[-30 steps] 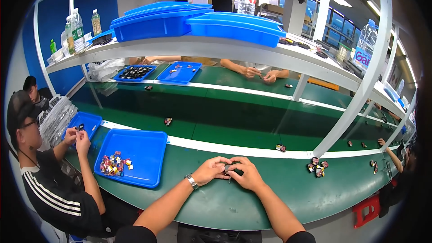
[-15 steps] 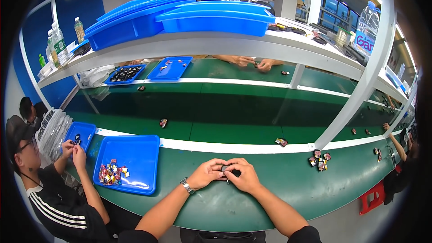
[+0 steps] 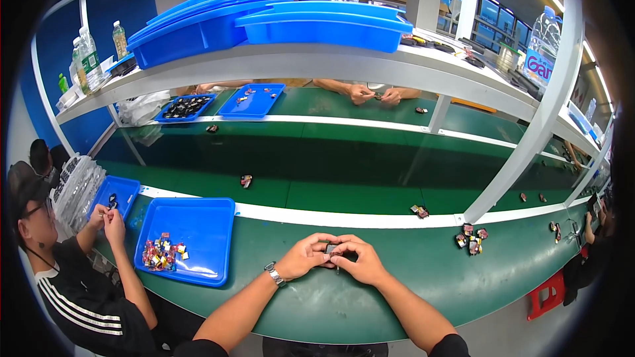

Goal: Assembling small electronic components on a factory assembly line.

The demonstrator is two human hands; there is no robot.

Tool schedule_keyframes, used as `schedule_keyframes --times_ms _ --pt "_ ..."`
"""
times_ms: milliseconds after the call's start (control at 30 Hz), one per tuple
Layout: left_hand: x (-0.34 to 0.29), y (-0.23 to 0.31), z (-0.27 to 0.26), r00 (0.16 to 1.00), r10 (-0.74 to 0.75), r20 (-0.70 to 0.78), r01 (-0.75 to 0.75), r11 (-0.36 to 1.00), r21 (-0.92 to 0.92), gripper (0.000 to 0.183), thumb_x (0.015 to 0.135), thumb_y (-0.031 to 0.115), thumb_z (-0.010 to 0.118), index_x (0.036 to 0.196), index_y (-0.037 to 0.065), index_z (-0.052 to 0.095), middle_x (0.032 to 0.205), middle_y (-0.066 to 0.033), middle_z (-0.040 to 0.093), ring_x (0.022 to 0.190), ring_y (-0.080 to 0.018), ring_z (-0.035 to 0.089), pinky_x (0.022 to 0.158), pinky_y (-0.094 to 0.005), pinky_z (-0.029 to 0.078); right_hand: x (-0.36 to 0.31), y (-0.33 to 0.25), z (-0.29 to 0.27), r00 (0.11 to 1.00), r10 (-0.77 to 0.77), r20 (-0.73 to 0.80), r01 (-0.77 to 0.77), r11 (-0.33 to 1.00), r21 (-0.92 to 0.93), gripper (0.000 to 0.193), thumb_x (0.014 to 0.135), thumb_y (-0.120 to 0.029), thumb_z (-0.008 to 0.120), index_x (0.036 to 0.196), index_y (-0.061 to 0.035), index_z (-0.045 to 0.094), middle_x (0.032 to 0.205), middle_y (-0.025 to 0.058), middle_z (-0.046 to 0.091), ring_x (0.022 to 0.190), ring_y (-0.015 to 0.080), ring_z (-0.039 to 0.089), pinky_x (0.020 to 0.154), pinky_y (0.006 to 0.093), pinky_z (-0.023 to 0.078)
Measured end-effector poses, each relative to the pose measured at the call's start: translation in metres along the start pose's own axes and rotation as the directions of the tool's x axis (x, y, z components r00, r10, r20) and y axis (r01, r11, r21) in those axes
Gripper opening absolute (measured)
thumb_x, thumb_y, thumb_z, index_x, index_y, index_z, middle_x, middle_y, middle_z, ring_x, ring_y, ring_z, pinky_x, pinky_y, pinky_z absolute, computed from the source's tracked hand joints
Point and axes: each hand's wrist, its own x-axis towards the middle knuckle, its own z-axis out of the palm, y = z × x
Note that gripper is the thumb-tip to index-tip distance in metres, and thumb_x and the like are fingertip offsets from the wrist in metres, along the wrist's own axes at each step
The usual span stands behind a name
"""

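Note:
Between the fingertips of both hands is a small dark rectangular part (image 3: 331,249), mostly covered by the fingers, so its kind cannot be made out. My left hand (image 3: 303,259), wearing a metal watch at the wrist, pinches it from the left. My right hand (image 3: 361,261) closes on it from the right, thumb and fingertips meeting the left ones. Both hands are just above the green work surface (image 3: 291,307). To their left, a blue tray (image 3: 218,241) contains a heap of small red, yellow and white pieces (image 3: 161,253).
A cluster of small dark pieces (image 3: 471,240) lies to the right, near a slanted white post (image 3: 512,145). Beyond a white rail, scattered pieces lie on a green belt (image 3: 344,165). Blue trays (image 3: 324,23) crowd the overhead shelf. A co-worker (image 3: 79,291) works at left; others' hands appear farther off.
Small pieces on the green belt have shifted slightly right. My hands stay nearly in place, with the fingers slightly moved on the dark part. The view has shifted a little.

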Motion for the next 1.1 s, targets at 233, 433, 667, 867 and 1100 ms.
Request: schedule_keyframes --times_ms 233,433,667,867,1100 --pt "-0.002 -0.005 -0.006 0.999 0.044 -0.004 -0.044 0.999 0.012 0.018 0.097 0.004 0.053 0.114 0.0 0.049 0.112 -0.014 0.06 0.104 -0.0207 0.062 0.094 -0.0363 0.055 -0.001 0.005 0.002 0.996 0.058 0.074 -0.074 0.965 0.25 0.014 0.087 -0.004 0.068 0.1 -0.0006 0.07 0.125 0.0105 0.057 0.099 0.0178 0.064 0.087 0.0295 0.052" --pt "-0.002 -0.005 -0.005 0.999 0.041 -0.025 -0.04 0.999 0.026 0.012 0.097 0.006 0.055 0.107 0.0 0.053 0.109 -0.0128 0.062 0.104 -0.0203 0.063 0.091 -0.0361 0.056 0.001 0.003 -0.001 0.99 0.069 0.121 -0.106 0.935 0.337 0.012 0.089 -0.004 0.066 0.1 0.0 0.07 0.128 0.0097 0.054 0.099 0.0166 0.063 0.086 0.0287 0.052" --pt "-0.001 -0.003 0.001 0.996 0.023 -0.084 -0.018 0.998 0.059 0.019 0.099 0.008 0.053 0.116 0.001 0.052 0.113 -0.0124 0.061 0.106 -0.0211 0.062 0.092 -0.0374 0.056 0.001 -0.003 -0.002 0.996 -0.051 0.066 0.047 0.997 0.067 0.013 0.086 -0.008 0.069 0.097 -0.0036 0.071 0.123 0.0103 0.059 0.105 0.0211 0.062 0.089 0.0332 0.05" --pt "0.001 -0.007 0.002 0.991 0.032 -0.128 -0.039 0.998 -0.05 0.03 0.099 0.011 0.052 0.128 0.005 0.048 0.121 -0.0086 0.056 0.112 -0.0185 0.059 0.095 -0.0363 0.053 -0.002 -0.015 0.007 0.959 -0.268 -0.086 0.219 0.901 -0.374 0.014 0.082 -0.011 0.07 0.095 -0.0092 0.073 0.117 0.0063 0.063 0.111 0.0288 0.056 0.093 0.0379 0.049" --pt "0.001 -0.012 -0.003 0.996 0.039 -0.083 -0.054 0.98 -0.192 0.029 0.099 0.012 0.053 0.126 0.006 0.05 0.119 -0.0072 0.057 0.113 -0.0178 0.058 0.099 -0.0376 0.05 -0.003 -0.019 0.015 0.959 -0.254 -0.128 0.194 0.913 -0.359 0.014 0.081 -0.01 0.071 0.095 -0.0094 0.074 0.115 0.0065 0.063 0.109 0.0269 0.056 0.092 0.0377 0.049"
